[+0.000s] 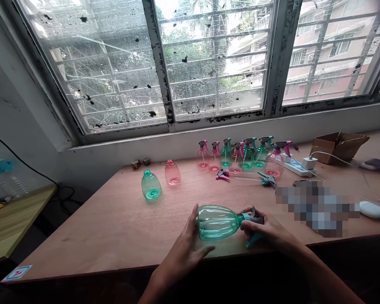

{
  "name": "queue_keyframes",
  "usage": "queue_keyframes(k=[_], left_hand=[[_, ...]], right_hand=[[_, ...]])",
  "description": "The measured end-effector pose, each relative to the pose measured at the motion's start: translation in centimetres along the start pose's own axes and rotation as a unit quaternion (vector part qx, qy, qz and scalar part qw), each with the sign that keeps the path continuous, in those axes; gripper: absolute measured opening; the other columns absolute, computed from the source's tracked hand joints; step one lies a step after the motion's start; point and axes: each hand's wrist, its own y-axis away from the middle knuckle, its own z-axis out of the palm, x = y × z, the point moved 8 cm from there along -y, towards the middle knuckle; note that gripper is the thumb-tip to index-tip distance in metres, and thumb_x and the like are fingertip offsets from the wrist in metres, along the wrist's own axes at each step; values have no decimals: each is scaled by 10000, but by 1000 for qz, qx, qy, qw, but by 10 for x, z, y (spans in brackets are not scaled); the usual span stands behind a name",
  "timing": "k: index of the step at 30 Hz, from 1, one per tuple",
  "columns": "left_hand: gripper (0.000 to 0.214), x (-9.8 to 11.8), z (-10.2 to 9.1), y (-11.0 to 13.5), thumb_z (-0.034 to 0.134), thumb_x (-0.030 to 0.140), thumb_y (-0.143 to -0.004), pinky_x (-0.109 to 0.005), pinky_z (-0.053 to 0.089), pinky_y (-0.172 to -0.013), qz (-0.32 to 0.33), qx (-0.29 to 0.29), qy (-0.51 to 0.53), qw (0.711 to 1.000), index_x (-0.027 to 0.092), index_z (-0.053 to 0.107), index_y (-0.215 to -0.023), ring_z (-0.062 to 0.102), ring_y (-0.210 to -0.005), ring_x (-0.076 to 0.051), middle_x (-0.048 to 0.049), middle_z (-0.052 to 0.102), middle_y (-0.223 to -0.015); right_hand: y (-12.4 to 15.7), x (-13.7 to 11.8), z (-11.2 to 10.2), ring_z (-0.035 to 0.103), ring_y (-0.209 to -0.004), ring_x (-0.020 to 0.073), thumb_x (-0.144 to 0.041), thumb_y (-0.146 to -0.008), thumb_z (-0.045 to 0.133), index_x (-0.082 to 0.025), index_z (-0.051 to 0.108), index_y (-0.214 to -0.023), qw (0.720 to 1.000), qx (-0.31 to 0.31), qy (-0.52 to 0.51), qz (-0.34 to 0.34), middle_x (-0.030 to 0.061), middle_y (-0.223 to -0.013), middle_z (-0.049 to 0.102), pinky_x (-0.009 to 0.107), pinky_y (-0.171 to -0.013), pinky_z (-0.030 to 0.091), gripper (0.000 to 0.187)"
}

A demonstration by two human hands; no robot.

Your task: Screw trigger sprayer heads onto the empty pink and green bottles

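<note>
A green spray bottle (218,223) lies sideways between my hands, above the front part of the table. My left hand (188,242) cups its wide base, fingers behind it and thumb stretched out below. At the neck, my right hand (259,228) is closed around the spray head (252,241), whose dark top and teal trigger partly show. The head sits at the bottle's mouth; how tightly it is screwed on cannot be seen. Farther back stand a green bottle (151,185) and a pink bottle (172,173), both without heads.
Several assembled pink and green spray bottles (247,156) stand near the wall. A pink spray head (222,175) and a teal spray head (267,180) lie before them. To the right are a power strip (299,166), a cardboard box (337,147) and a blurred patch (319,207).
</note>
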Motion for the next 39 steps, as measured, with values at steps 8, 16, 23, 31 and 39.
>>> queue_keyframes(k=[8,16,23,31,39], left_hand=[[942,5,-4,-1,805,296,-893,-541,186,-1303,2,5,4,1000,376,245,-1646,227,-1599,-343,-70,272,-1733],[1025,2,2,0,804,355,-899,-514,471,-1173,-25,-19,38,999,331,132,-1672,503,-1443,-361,-150,339,-1675],[1071,-2,3,-1,798,281,-898,-513,442,-1199,-11,-18,44,999,452,58,-1652,496,-1450,-327,-71,346,-1677],[1003,-4,1,-3,807,282,-893,-507,473,-1173,-18,-25,46,998,358,169,-1664,547,-1407,-341,-111,398,-1652],[1158,0,2,-2,856,271,-834,-533,400,-1217,-21,-25,31,999,346,62,-1673,488,-1459,-359,-120,360,-1684]], right_hand=[[2,2,0,654,-637,171,-452,-848,839,-156,647,-1136,1000,-15,6,3,-10,-666,731,276,-597,548,455],[1,3,-1,646,-637,166,-460,-826,863,-146,647,-1127,1000,-23,5,12,-15,-659,712,269,-593,549,485],[1,2,1,652,-630,173,-502,-819,851,-158,637,-1119,1000,-22,-1,4,-11,-663,712,282,-591,550,504],[-2,5,-1,648,-631,165,-486,-806,866,-158,631,-1117,1000,-17,-10,0,-10,-687,717,281,-594,548,509],[1,4,0,636,-641,172,-512,-820,845,-156,611,-1134,1000,-20,-3,12,-10,-664,719,292,-613,542,530]])
